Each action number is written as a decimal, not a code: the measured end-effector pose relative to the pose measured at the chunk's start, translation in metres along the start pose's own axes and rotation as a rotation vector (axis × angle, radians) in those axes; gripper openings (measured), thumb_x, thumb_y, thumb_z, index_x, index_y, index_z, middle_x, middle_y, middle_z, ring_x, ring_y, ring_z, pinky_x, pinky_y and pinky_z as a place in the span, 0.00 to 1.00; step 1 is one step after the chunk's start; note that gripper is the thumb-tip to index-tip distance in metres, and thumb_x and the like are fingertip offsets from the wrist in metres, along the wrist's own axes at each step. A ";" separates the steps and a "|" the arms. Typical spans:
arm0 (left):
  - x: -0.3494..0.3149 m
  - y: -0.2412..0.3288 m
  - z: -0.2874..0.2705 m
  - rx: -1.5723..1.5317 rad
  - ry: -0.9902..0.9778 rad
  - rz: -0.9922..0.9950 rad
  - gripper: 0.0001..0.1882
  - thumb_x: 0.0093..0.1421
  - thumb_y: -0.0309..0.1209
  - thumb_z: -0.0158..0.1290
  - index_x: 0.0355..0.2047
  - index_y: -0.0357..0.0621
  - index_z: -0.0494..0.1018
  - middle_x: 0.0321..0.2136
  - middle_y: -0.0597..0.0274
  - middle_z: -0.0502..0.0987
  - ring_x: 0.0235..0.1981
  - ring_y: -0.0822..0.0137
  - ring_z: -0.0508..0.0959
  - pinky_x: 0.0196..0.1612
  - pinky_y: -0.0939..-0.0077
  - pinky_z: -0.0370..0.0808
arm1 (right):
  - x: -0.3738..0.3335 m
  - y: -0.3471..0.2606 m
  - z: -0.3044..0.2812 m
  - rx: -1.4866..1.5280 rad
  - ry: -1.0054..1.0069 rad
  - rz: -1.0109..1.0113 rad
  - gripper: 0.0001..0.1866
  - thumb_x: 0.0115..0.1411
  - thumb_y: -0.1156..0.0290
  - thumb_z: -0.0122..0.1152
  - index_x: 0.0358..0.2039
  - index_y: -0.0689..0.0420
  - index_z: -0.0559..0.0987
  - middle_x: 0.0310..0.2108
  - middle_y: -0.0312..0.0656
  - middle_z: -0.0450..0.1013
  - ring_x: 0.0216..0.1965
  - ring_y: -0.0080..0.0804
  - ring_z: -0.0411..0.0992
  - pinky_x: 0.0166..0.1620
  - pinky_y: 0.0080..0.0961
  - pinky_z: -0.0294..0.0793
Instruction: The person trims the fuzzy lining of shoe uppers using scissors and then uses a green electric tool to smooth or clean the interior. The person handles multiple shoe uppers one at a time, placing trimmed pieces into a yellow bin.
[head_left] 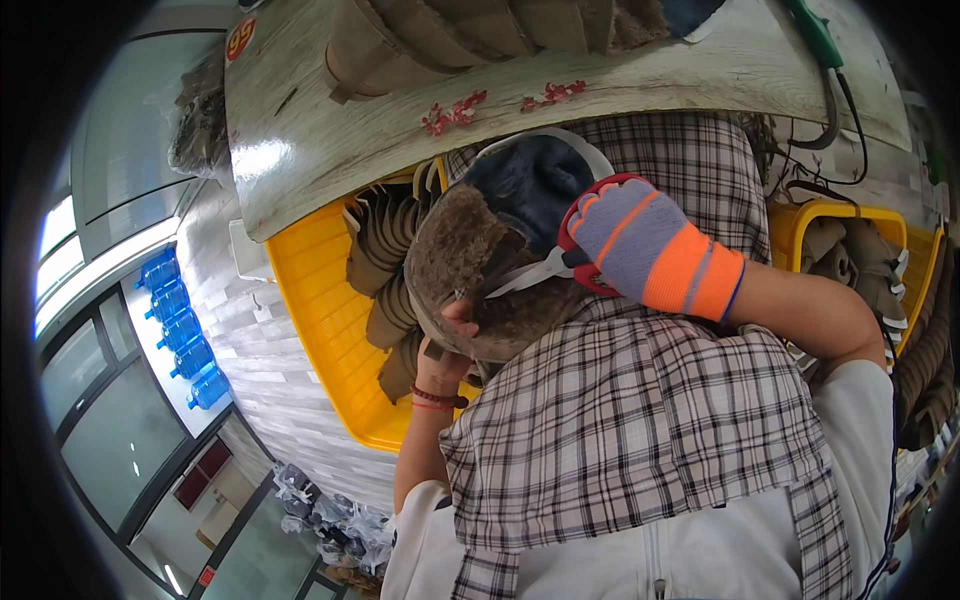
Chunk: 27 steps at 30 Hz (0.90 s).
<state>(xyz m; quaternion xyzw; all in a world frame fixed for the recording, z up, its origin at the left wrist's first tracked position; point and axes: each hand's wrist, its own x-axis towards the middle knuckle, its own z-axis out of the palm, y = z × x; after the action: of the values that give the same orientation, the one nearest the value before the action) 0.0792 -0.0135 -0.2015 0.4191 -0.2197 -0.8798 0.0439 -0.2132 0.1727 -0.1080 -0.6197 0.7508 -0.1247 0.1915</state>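
Note:
A cap (455, 245) with brown fuzzy lining and a dark blue inner crown sits over my lap, its hollow turned up. My left hand (443, 366) grips its lower left rim, with fingertips showing on the fuzzy lining and the rest of the hand beneath. In a purple and orange knitted glove, my right hand (640, 240) is closed round the red handles of a pair of scissors (532, 274). The blades point left into the cap, over the fuzzy lining near my left fingertips. Whether they touch the lining I cannot tell.
A yellow crate (315, 320) of stacked brown caps stands at left, another yellow crate (800, 225) at right. Ahead, a wood-patterned table (300, 135) bears a row of nested caps (450, 40) and a green-handled tool (815, 35) with a cable. A checked apron (640, 430) covers my lap.

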 end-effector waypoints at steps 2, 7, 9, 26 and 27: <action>0.000 0.001 0.001 0.004 -0.011 -0.002 0.20 0.53 0.24 0.55 0.48 0.36 0.71 0.42 0.59 0.76 0.40 0.67 0.76 0.43 0.76 0.73 | 0.004 -0.002 0.001 -0.022 -0.006 -0.032 0.17 0.49 0.54 0.62 0.27 0.57 0.76 0.26 0.43 0.72 0.30 0.37 0.72 0.32 0.31 0.71; 0.000 0.003 0.021 -0.027 -0.132 -0.023 0.24 0.49 0.17 0.51 0.50 0.35 0.69 0.48 0.57 0.73 0.47 0.63 0.73 0.48 0.73 0.72 | 0.010 -0.007 0.000 -0.080 -0.085 -0.003 0.18 0.49 0.54 0.62 0.29 0.57 0.77 0.27 0.43 0.72 0.31 0.38 0.72 0.32 0.31 0.72; -0.001 0.006 0.035 -0.073 -0.165 -0.034 0.25 0.49 0.17 0.51 0.51 0.34 0.68 0.49 0.55 0.72 0.48 0.62 0.72 0.50 0.72 0.71 | 0.008 -0.004 0.003 -0.079 -0.133 0.026 0.18 0.48 0.54 0.63 0.29 0.57 0.77 0.28 0.43 0.72 0.31 0.38 0.72 0.33 0.31 0.72; 0.001 0.003 0.027 -0.090 -0.012 -0.029 0.10 0.51 0.23 0.56 0.36 0.38 0.78 0.36 0.60 0.79 0.39 0.66 0.76 0.45 0.71 0.73 | 0.023 -0.013 0.009 -0.151 -0.109 -0.049 0.15 0.50 0.56 0.61 0.28 0.56 0.77 0.27 0.43 0.72 0.30 0.37 0.72 0.31 0.31 0.71; 0.004 0.003 0.020 -0.091 0.002 -0.042 0.10 0.52 0.23 0.56 0.35 0.37 0.78 0.37 0.61 0.79 0.39 0.66 0.76 0.45 0.71 0.73 | 0.024 -0.013 0.009 -0.147 -0.106 -0.048 0.15 0.50 0.56 0.61 0.28 0.56 0.77 0.27 0.42 0.72 0.29 0.37 0.72 0.31 0.31 0.71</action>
<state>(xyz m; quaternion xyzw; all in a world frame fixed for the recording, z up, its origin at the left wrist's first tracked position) 0.0616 -0.0101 -0.1919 0.4220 -0.1707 -0.8892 0.0446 -0.2014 0.1474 -0.1138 -0.6556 0.7317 -0.0407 0.1820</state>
